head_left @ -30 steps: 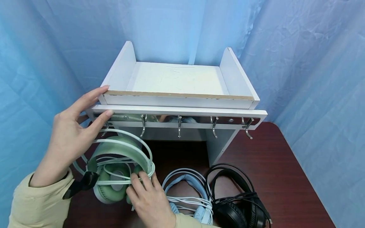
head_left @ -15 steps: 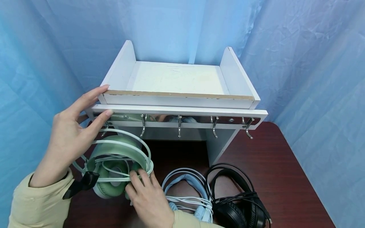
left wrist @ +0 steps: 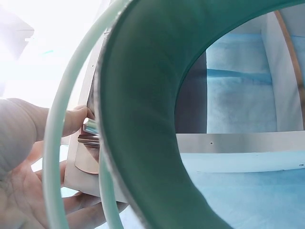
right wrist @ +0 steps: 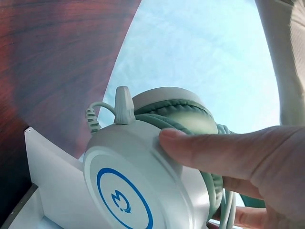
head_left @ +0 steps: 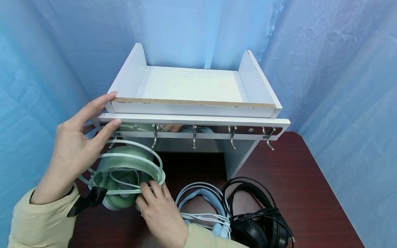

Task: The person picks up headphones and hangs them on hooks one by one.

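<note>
A white shelf rack (head_left: 198, 121) with a row of metal hooks stands on the table. My left hand (head_left: 74, 143) grips its left end, thumb on the front rail and fingers round the side. Green headphones (head_left: 127, 162) hang below that end, close to the leftmost hook (head_left: 112, 141). In the left wrist view, the green headband (left wrist: 138, 95) and pale tubes lie by the hook; whether they rest on it I cannot tell. My right hand (head_left: 164, 215) holds the headphones low down. The right wrist view shows its thumb against the white ear cup (right wrist: 138, 176).
Light blue headphones (head_left: 206, 198) with bundled cable lie on the dark red table (head_left: 310, 193), right of my right hand. Black headphones (head_left: 254, 224) lie beside them, cables touching. Blue curtains (head_left: 341, 86) surround the table. The other hooks (head_left: 194, 137) hold nothing.
The lower part of the green headphones has risen slightly and tilted toward the rack, with my right hand moving slightly left along with it. My left hand keeps its grip on the rack.
</note>
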A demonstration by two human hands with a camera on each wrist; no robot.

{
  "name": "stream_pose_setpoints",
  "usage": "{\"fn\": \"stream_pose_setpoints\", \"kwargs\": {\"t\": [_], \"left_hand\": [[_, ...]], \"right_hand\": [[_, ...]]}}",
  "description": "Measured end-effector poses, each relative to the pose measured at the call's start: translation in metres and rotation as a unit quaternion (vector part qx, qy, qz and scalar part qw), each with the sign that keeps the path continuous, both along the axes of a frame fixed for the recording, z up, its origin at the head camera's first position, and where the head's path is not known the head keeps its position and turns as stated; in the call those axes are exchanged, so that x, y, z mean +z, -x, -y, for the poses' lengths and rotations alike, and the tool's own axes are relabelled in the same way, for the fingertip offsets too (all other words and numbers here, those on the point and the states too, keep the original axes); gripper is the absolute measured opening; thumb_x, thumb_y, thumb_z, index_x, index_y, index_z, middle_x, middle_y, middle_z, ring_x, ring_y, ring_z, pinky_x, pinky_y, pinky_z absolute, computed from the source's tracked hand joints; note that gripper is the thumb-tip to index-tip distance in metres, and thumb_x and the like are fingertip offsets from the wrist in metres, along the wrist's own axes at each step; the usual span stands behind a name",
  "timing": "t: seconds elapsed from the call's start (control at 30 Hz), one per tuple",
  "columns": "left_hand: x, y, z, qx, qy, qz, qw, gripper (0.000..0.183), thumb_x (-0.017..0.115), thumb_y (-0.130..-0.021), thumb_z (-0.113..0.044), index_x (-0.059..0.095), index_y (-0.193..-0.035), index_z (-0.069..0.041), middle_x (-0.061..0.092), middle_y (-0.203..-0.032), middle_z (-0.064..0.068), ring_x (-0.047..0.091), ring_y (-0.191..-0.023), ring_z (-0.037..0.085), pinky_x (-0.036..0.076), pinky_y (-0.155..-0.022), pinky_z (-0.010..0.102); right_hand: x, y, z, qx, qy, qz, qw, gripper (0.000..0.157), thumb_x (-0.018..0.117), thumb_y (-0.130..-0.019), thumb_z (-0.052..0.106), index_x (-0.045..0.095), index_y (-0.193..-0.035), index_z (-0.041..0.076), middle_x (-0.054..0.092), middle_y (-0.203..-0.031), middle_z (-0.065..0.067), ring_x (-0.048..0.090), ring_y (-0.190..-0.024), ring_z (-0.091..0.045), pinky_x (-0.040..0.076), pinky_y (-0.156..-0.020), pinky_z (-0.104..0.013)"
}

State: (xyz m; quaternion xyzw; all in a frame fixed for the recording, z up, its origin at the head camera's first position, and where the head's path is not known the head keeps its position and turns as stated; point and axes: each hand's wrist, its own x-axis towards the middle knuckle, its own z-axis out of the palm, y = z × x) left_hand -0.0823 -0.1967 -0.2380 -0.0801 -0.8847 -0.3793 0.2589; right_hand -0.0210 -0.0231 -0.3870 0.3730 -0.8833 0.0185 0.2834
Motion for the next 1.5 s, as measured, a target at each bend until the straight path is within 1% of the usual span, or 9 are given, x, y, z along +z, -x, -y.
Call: {"fn": "stream_pose_setpoints", "kwargs": {"t": [0.1, 0.2, 0.37, 0.47, 0.5, 0.6, 0.73, 1.3, 1.5], "left_hand": [[0.001, 0.0, 0.0, 0.002, 0.0, 0.008, 1.0, 0.054, 0.068, -0.085, -0.019, 0.05, -0.131, -0.04, 0.051, -0.137, 0.002, 0.051, -0.12, 0.032, 0.047, -0.088, 0.021], [0.001, 0.0, 0.0, 0.003, -0.002, 0.015, 0.9999, 0.054, 0.067, -0.085, -0.018, 0.049, -0.131, -0.04, 0.051, -0.137, 0.003, 0.051, -0.121, 0.032, 0.048, -0.089, 0.042], [0.001, 0.0, 0.0, 0.005, -0.001, 0.014, 0.9999, 0.054, 0.068, -0.085, -0.019, 0.049, -0.131, -0.04, 0.05, -0.137, 0.002, 0.051, -0.121, 0.031, 0.049, -0.09, 0.031], [0.001, 0.0, 0.0, 0.007, 0.001, 0.013, 0.9999, 0.054, 0.068, -0.085, -0.019, 0.049, -0.131, -0.04, 0.051, -0.137, 0.001, 0.051, -0.121, 0.031, 0.049, -0.09, 0.032], [0.001, 0.0, -0.001, 0.007, 0.001, 0.013, 0.9999, 0.054, 0.068, -0.085, -0.019, 0.049, -0.131, -0.04, 0.051, -0.137, 0.002, 0.051, -0.121, 0.031, 0.048, -0.089, 0.041], [0.001, 0.0, 0.0, 0.007, 0.001, 0.009, 0.9999, 0.054, 0.068, -0.085, -0.019, 0.05, -0.131, -0.039, 0.051, -0.136, 0.002, 0.052, -0.12, 0.031, 0.044, -0.086, 0.012], [0.0, 0.0, 0.0, 0.004, -0.001, 0.005, 1.0, 0.053, 0.068, -0.085, -0.019, 0.05, -0.131, -0.039, 0.052, -0.136, 0.002, 0.052, -0.12, 0.032, 0.033, -0.076, -0.001], [0.0, 0.001, -0.001, 0.006, -0.001, 0.005, 1.0, 0.054, 0.068, -0.084, -0.019, 0.051, -0.13, -0.039, 0.054, -0.133, 0.007, 0.052, -0.119, 0.032, 0.033, -0.074, 0.0], [-0.001, 0.001, 0.0, 0.007, -0.004, 0.001, 1.0, 0.053, 0.068, -0.084, -0.019, 0.052, -0.13, -0.037, 0.054, -0.133, 0.007, 0.052, -0.119, 0.031, 0.033, -0.073, 0.0]], "right_hand": [[-0.001, 0.002, 0.001, 0.003, 0.0, -0.013, 1.0, 0.01, 0.052, -0.088, 0.029, 0.056, -0.085, 0.021, 0.051, -0.116, 0.001, 0.047, -0.11, -0.018, 0.044, -0.087, -0.033], [-0.002, 0.005, 0.002, 0.006, -0.001, -0.022, 1.0, 0.01, 0.055, -0.086, 0.032, 0.057, -0.085, 0.021, 0.051, -0.116, 0.0, 0.047, -0.108, -0.018, 0.043, -0.086, -0.032], [-0.001, 0.008, 0.001, 0.008, -0.003, -0.025, 1.0, 0.012, 0.047, -0.088, 0.027, 0.058, -0.086, 0.022, 0.051, -0.117, 0.0, 0.047, -0.108, -0.018, 0.043, -0.084, -0.032], [-0.002, 0.009, 0.002, 0.006, -0.008, -0.006, 1.0, 0.015, 0.043, -0.089, 0.022, 0.058, -0.089, 0.021, 0.05, -0.119, 0.0, 0.046, -0.11, -0.018, 0.042, -0.085, -0.032], [-0.002, 0.009, 0.002, 0.006, -0.01, 0.001, 1.0, 0.015, 0.043, -0.089, 0.02, 0.058, -0.09, 0.021, 0.05, -0.12, -0.001, 0.045, -0.111, -0.018, 0.042, -0.086, -0.032], [-0.002, 0.01, 0.002, 0.006, -0.016, 0.002, 1.0, 0.012, 0.048, -0.087, 0.02, 0.058, -0.092, 0.022, 0.05, -0.122, -0.001, 0.046, -0.112, -0.019, 0.041, -0.086, -0.032], [-0.002, 0.012, 0.002, 0.005, -0.023, -0.007, 1.0, 0.011, 0.054, -0.084, 0.022, 0.058, -0.094, 0.023, 0.05, -0.123, -0.001, 0.046, -0.112, -0.019, 0.041, -0.086, -0.032], [-0.001, 0.015, 0.0, 0.01, -0.033, 0.002, 0.999, 0.023, 0.062, -0.08, 0.023, 0.058, -0.103, 0.023, 0.048, -0.13, -0.002, 0.044, -0.12, -0.019, 0.041, -0.091, -0.031], [-0.001, 0.016, -0.001, 0.024, -0.024, 0.031, 0.999, 0.039, 0.071, -0.072, 0.022, 0.058, -0.109, 0.022, 0.044, -0.138, -0.005, 0.04, -0.127, -0.021, 0.041, -0.095, -0.032]]}}
